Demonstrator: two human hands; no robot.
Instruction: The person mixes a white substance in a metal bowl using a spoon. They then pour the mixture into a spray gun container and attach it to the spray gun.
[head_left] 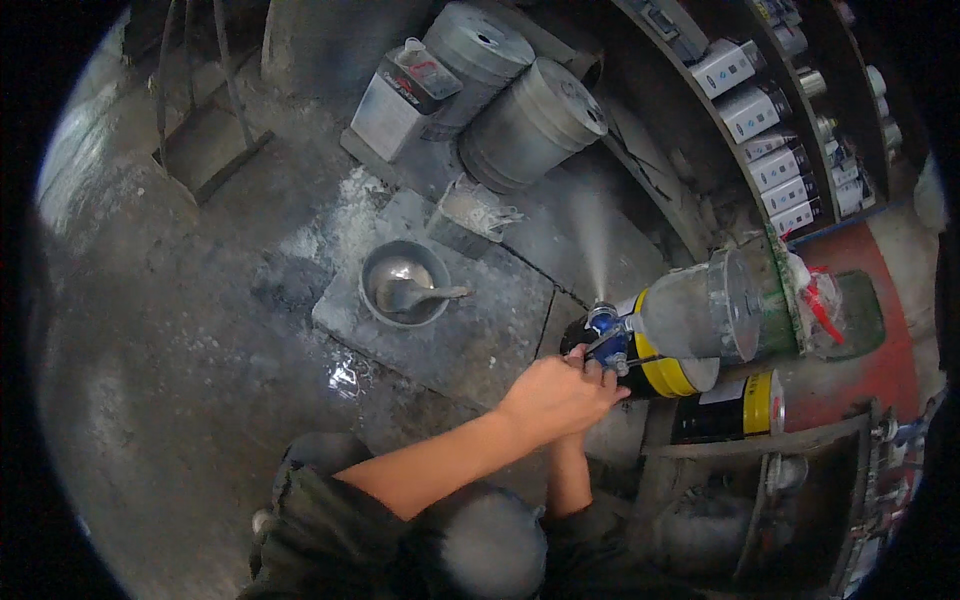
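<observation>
Here, the left hand (560, 395) holds a misting spray gun (607, 338) — right hand (571, 440) mostly hidden, grip impossible to tell.

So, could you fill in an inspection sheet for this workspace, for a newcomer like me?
Surface: floor stained, with a shiny patch.
Job's things: blue spray gun, grey cup attached, mist ahead of it.
Clutter: bowl holding a ladle; two grey drums.
Hands: left hand grips the spray gun; right hand mostly hidden beneath.
Cables: nothing seen.
Surroundings: white-and-dark containers, shelved.
</observation>
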